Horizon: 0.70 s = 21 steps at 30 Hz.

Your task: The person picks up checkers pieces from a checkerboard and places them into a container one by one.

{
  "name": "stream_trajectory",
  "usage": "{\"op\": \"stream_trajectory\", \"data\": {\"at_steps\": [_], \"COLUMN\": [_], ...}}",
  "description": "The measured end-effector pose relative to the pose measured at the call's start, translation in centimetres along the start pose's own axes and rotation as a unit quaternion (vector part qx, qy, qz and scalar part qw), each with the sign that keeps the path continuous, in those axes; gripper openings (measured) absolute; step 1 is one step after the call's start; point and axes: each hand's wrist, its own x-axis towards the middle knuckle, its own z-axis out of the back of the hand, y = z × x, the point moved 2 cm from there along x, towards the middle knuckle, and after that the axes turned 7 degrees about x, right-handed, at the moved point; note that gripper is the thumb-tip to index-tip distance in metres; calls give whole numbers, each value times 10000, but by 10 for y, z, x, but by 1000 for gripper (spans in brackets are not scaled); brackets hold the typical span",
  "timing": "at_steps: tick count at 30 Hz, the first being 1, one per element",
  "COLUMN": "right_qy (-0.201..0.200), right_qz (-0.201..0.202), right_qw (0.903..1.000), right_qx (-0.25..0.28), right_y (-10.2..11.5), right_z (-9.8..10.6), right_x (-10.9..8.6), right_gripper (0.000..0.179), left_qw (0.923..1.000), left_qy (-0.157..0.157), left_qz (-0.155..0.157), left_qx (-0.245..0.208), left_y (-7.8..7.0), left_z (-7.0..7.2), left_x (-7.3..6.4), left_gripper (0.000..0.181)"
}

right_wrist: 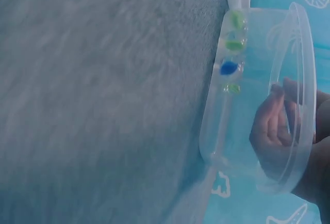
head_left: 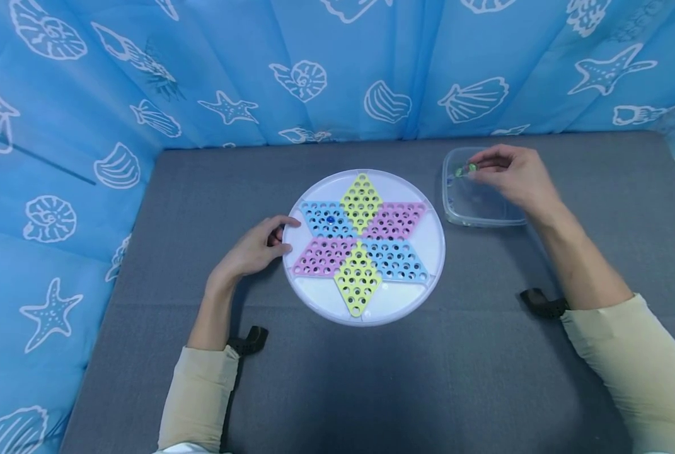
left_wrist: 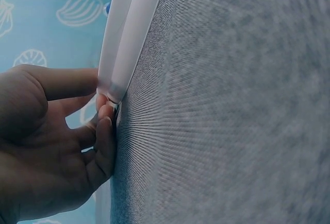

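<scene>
A round white Chinese checkers board (head_left: 314, 290) with a yellow, pink and blue star of holes lies on the table. One blue marble (head_left: 330, 220) sits in its upper-left blue section. My left hand (head_left: 253, 247) grips the board's left rim; in the left wrist view its fingertips (left_wrist: 104, 112) meet at the rim's lower edge. Over a clear plastic container (head_left: 479, 213), my right hand (head_left: 515, 173) reaches in with bent fingers. Its fingertips (right_wrist: 277, 90) show through the wall, apart from the green marbles (right_wrist: 233, 45) and a blue marble (right_wrist: 228, 68) at the bottom.
The container stands to the right of the board on a grey cloth-covered table (head_left: 337, 391). A blue curtain (head_left: 337, 69) with shell prints hangs behind and on the left. Black wrist mounts (head_left: 249, 340) stick out beside both forearms.
</scene>
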Motion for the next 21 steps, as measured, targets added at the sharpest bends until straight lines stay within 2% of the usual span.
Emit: {"op": "stream_trajectory", "data": {"at_steps": [7,17,21], "right_qy": [160,275,292], "right_qz": [-541,-956,-993], "right_qw": [9983,9937,9920], "right_qx": [-166,-524,-724], "right_y": [-1,-7,-10], "right_z": [-8,-12,-14], "right_x": [7,16,17], "right_gripper": [36,41,41], "left_qw": [10000,10000,10000], "left_qy": [-7,2,-7], "left_qz": [-36,44,29], "left_qx": [-4,-46,-34], "left_y": [1,2,2], "left_z": [0,1,1], "left_x": [-1,1,1], "left_gripper": [42,41,41]}}
